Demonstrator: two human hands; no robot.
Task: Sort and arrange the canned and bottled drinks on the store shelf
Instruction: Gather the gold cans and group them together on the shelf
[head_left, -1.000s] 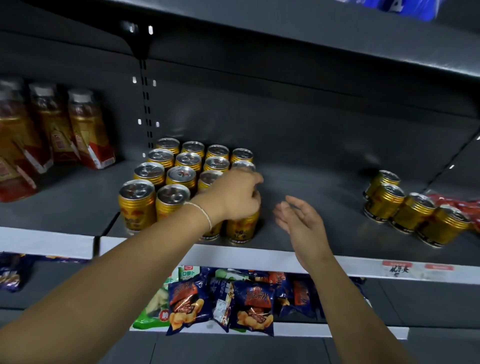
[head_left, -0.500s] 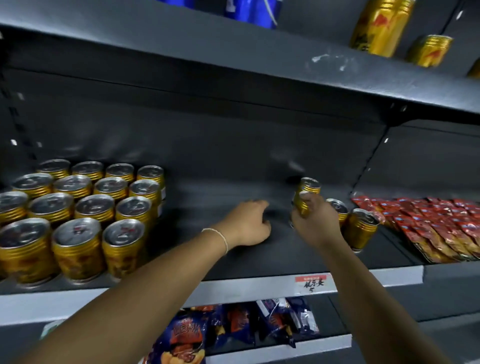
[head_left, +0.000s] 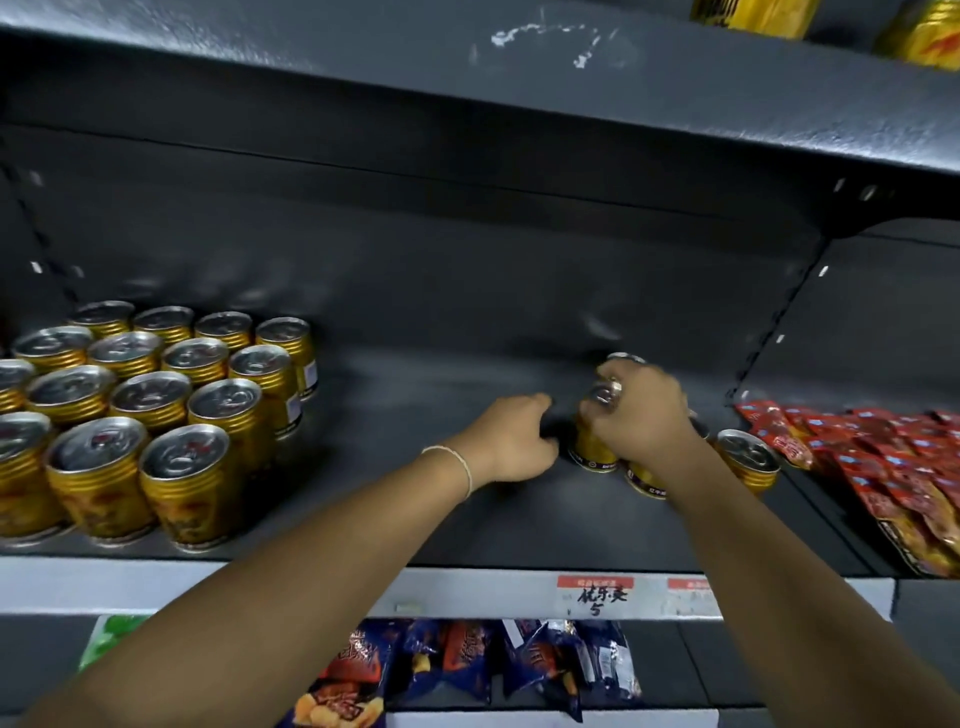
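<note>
Several risks, nearest first. The shelf (head_left: 467, 525) shows no rail on its front edge, so a can dragged too far forward could drop onto the snack bags (head_left: 467, 670) below. The packed block (head_left: 156, 405) on the left is tight, and a crooked set-down there could topple a row. Your left grip (head_left: 514, 441) is clenched with nothing visible in it, just beside the can (head_left: 592, 449). Your right grip (head_left: 639, 415) clasps that can from above, right of the bare gap. A top-down hold on a slick lid may slip if you lift fast. Your right wrist lies over a second can (head_left: 647, 483), so a swing left could knock it, or the third can (head_left: 748, 460) near the red packets (head_left: 883, 467). Behind your hand a rear can (head_left: 626, 358) is mostly hidden, so mind it.
</note>
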